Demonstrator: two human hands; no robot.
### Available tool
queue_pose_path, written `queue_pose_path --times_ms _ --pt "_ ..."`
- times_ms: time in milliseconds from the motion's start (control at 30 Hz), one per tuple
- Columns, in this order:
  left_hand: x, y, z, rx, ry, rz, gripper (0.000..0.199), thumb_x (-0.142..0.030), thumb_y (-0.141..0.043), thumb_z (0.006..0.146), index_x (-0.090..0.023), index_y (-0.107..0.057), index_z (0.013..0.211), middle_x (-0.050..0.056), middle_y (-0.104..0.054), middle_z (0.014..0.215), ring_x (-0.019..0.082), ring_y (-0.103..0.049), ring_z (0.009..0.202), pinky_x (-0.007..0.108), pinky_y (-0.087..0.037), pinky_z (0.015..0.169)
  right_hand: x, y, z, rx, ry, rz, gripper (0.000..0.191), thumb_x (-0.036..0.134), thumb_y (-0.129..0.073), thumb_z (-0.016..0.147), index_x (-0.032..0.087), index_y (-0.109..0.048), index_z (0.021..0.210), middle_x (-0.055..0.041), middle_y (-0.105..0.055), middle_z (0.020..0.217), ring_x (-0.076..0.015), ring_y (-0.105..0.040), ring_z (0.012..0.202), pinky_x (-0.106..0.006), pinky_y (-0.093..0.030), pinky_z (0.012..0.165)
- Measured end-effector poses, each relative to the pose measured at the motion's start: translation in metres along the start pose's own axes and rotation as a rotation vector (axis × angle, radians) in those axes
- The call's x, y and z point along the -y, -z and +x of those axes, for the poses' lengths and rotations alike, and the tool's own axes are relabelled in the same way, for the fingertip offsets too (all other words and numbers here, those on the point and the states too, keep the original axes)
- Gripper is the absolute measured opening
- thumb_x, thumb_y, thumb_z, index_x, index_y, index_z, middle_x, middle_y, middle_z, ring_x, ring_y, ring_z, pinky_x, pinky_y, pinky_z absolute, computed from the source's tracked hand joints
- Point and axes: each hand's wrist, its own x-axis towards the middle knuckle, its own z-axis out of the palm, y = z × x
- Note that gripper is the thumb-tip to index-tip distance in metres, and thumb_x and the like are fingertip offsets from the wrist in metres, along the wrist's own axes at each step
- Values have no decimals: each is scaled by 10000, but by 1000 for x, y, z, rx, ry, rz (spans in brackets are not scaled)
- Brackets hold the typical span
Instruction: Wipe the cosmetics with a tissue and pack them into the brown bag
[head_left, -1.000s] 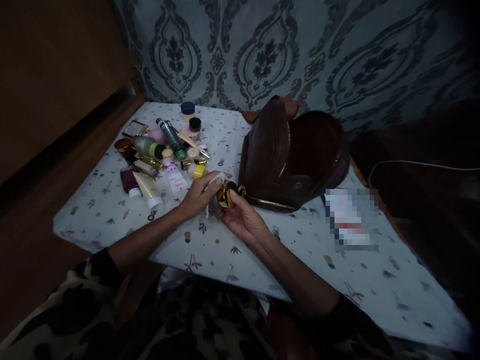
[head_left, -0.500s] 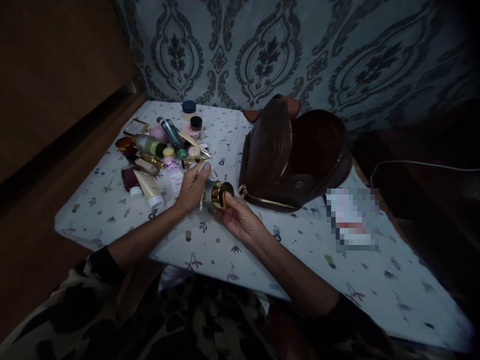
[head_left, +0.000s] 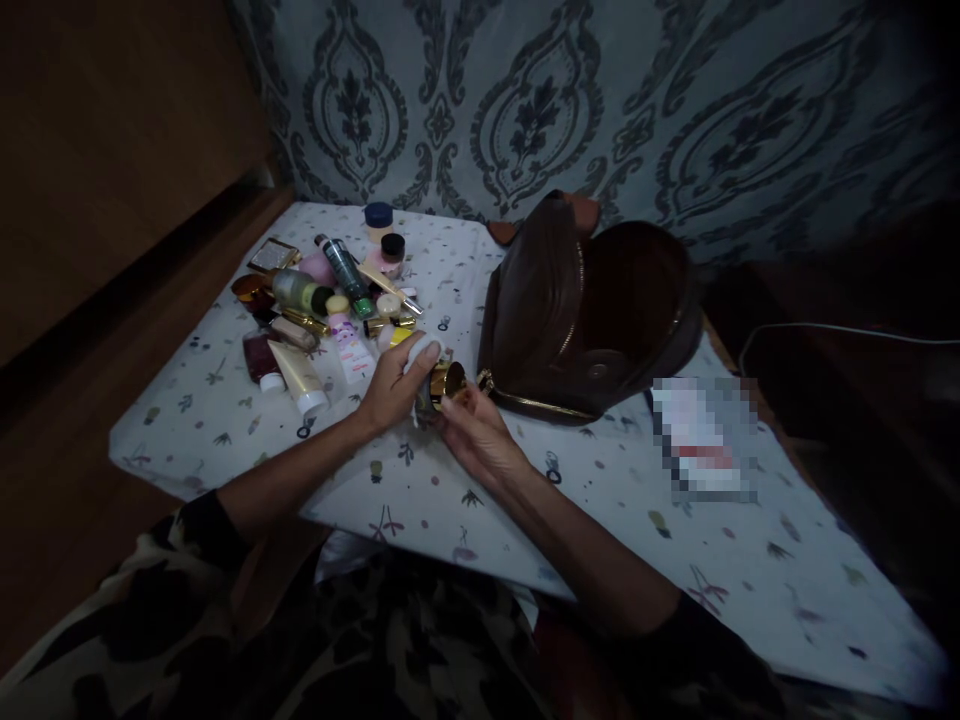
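Observation:
Over the patterned tablecloth [head_left: 420, 500], my left hand [head_left: 394, 392] is closed on a white cloth [head_left: 426, 350], which it presses against the side of a jar with a shiny gold cap [head_left: 448, 382]. My right hand [head_left: 484, 435] holds that jar from the right and below, its fingers wrapped round the capped end. Part of the jar is hidden by the cloth and fingers. Just beyond my left hand lie a white and purple tube [head_left: 352, 355] and a gold stick [head_left: 397, 324]. The brown leather bag [head_left: 532, 300] stands open to the right of the jar.
Several cosmetics lie at the left, among them a cream tube [head_left: 300, 378], a dark red bottle [head_left: 261, 360], a green bottle [head_left: 296, 290] and a blue-lidded jar [head_left: 379, 220]. A blurred-out flat item [head_left: 705, 440] lies right of the bag. A white cable [head_left: 840, 326] runs at far right.
The gold-capped jar has turned and shifted slightly right in my hands. My left hand and the cloth have moved slightly right around it, uncovering something yellow behind. My right fingers have changed their hold.

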Motion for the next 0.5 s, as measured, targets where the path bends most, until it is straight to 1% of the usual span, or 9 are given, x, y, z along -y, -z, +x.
queue_pose_path --times_ms 67,167,233,333,400,433,500 --pt "2 -1 0 -35 -6 2 504 -647 -478 912 -180 -579 755 13 -567 739 156 -538 714 277 -443 682 -4 -1 -1 -11 29 -66 588 332 -922 538 251 -629 1041 -5 -707 1113 -187 -644 1048 -298 -511 945" --pt "4 -1 1 -63 -5 -12 506 -649 -476 912 -187 -548 719 2 -526 702 154 -530 704 275 -436 667 -9 1 -2 -56 58 -159 599 348 -906 553 256 -576 1045 2 -692 1092 -172 -650 1005 -298 -508 948" --pt "4 0 3 -97 -7 -12 515 -650 -475 911 -187 -537 694 -2 -521 689 147 -523 693 271 -433 661 -9 1 -4 -89 73 -210 582 359 -898 564 258 -546 1016 11 -684 1047 -162 -653 953 -301 -522 922" --pt "4 1 5 -132 9 -4 530 -663 -461 911 -187 -554 699 -1 -547 691 143 -525 688 271 -445 675 -7 0 -6 -116 79 -279 510 373 -877 600 253 -530 955 28 -649 923 -152 -634 837 -306 -564 816" --pt "2 1 5 -120 27 -7 552 -684 -430 912 -185 -585 737 11 -583 725 156 -553 720 284 -464 711 -4 0 -7 -99 85 -289 432 388 -850 644 245 -547 917 33 -615 867 -149 -611 789 -314 -584 751" --pt "1 1 5 -94 35 -11 564 -692 -408 916 -183 -607 779 22 -608 765 169 -574 757 295 -474 741 -2 0 -7 -88 93 -274 395 398 -837 665 242 -559 899 34 -604 854 -148 -603 778 -317 -591 730" --pt "-1 1 2 -13 39 -10 581 -694 -372 927 -181 -644 937 52 -658 911 206 -612 887 327 -485 834 2 0 -6 -73 108 -218 349 420 -821 687 235 -583 864 33 -601 847 -147 -601 770 -318 -598 709"
